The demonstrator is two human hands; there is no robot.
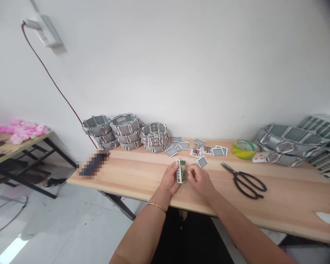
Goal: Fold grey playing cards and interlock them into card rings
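My left hand (170, 179) and my right hand (199, 180) meet over the wooden table (143, 176), both closed on a small green and white card box (181, 171) held upright between them. A thin gold bangle sits on my left wrist. Loose playing cards (198, 149) lie scattered on the table just beyond my hands, some face up and some face down.
Several round baskets woven from cards (126, 130) stand stacked at the back left, more (287, 143) at the back right. Black scissors (246, 180) lie right of my hands, a yellow-green tape roll (244, 149) behind them. A side table with pink flowers (22, 130) stands at left.
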